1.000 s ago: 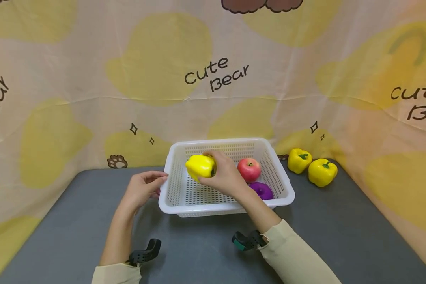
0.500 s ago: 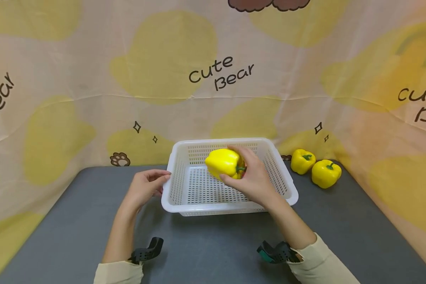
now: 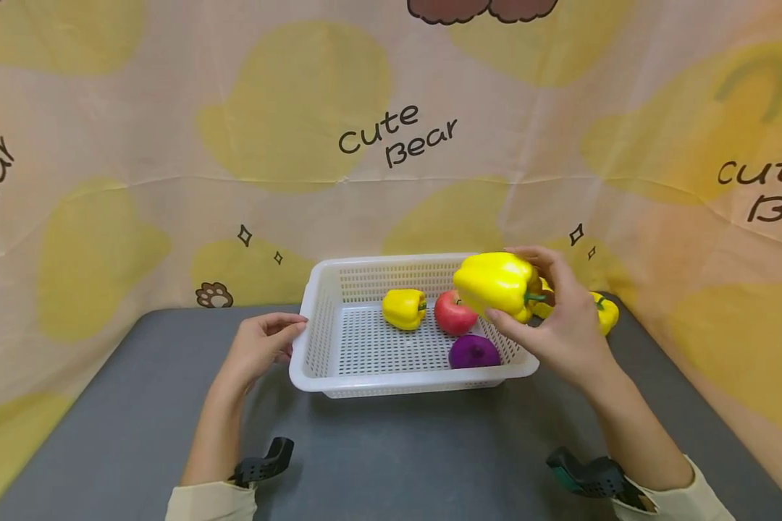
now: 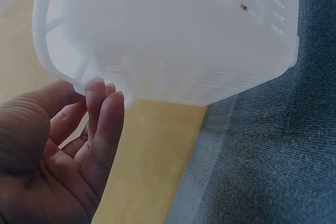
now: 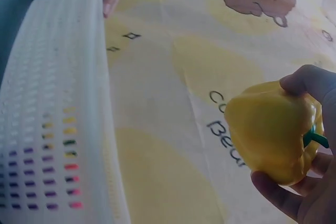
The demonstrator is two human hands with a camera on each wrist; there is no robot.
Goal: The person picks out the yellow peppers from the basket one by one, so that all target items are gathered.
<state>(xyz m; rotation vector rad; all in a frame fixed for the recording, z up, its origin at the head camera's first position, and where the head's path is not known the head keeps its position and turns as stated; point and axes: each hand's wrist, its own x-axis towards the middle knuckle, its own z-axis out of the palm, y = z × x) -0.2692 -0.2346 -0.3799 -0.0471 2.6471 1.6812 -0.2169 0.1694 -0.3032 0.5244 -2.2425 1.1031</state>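
My right hand grips a yellow bell pepper with a green stem, held up over the right rim of a white plastic basket. In the right wrist view, the thumb and fingers curl round this bell pepper, beside the basket's perforated wall. My left hand pinches the basket's left rim; the left wrist view shows the fingertips of the left hand at that rim. Inside the basket lie another yellow bell pepper, a red apple and a purple onion-like vegetable.
Behind my right hand, more yellow bell peppers rest on the grey table; one bell pepper shows past the hand, another is mostly hidden. A patterned cloth rises along the back and sides of the table.
My right hand has lifted the bell pepper and carried it right, from over the basket's left part to its right rim. The pepper in the basket now shows. My left hand stays at the rim.
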